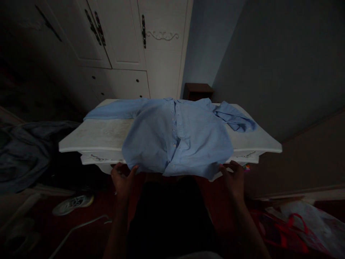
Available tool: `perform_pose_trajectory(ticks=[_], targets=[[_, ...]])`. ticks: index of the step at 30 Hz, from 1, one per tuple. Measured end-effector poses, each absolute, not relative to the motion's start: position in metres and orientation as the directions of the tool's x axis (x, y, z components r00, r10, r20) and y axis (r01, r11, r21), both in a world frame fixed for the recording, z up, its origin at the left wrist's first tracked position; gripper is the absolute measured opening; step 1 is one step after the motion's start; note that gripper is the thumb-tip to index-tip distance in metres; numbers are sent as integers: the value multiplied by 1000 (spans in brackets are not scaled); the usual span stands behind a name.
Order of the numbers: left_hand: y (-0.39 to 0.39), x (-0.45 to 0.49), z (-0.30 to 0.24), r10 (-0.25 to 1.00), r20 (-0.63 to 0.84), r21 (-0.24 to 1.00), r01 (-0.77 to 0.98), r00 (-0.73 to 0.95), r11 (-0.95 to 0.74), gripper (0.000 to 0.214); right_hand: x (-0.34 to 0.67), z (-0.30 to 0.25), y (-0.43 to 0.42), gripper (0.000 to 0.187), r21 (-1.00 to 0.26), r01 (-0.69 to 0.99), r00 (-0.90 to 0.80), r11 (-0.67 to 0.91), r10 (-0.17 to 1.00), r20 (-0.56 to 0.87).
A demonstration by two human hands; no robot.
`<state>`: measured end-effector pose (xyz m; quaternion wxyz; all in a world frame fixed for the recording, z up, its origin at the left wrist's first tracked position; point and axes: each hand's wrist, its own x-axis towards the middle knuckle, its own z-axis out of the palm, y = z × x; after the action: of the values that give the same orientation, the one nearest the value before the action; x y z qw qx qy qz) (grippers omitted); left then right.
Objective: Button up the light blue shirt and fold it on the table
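A light blue button-up shirt lies front side up on a white table, its lower part hanging over the near edge. The button placket runs down the middle and gapes a little near the bottom. At the hem's left corner, my left hand grips the cloth, thumb on the fabric. My right hand holds the hem's right corner in the same way. One sleeve stretches out flat to the left; the other is bent and crumpled on the right. Some fingertips are hard to make out in the dim light.
White wardrobe doors stand behind the table, beside a small brown box-like unit. Dark clothing is heaped at left. On the red floor are a shoe, a bent white rod and red and pale bags.
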<state>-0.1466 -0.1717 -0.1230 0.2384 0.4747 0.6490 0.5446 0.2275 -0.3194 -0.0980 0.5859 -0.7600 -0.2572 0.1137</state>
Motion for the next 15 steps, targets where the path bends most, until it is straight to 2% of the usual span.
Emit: perform_pose_trajectory(ticks=[2, 6, 13, 15], targets=[[-167, -148, -127, 905, 172, 954, 296, -388, -54, 67, 238, -107, -317, 61, -934, 270, 802, -234, 591, 84], [-164, -152, -126, 922, 108, 971, 239, -371, -17, 55, 246, -113, -310, 49, -902, 317, 671, -292, 742, -4], [-168, -195, -112, 881, 117, 968, 253, -458, 3, 52, 274, -88, -331, 50, -876, 313, 689, -368, 723, -57], [-169, -207, -109, 897, 119, 954, 300, -425, 15, 52, 283, -82, -338, 46, -862, 368, 672, -349, 740, -13]])
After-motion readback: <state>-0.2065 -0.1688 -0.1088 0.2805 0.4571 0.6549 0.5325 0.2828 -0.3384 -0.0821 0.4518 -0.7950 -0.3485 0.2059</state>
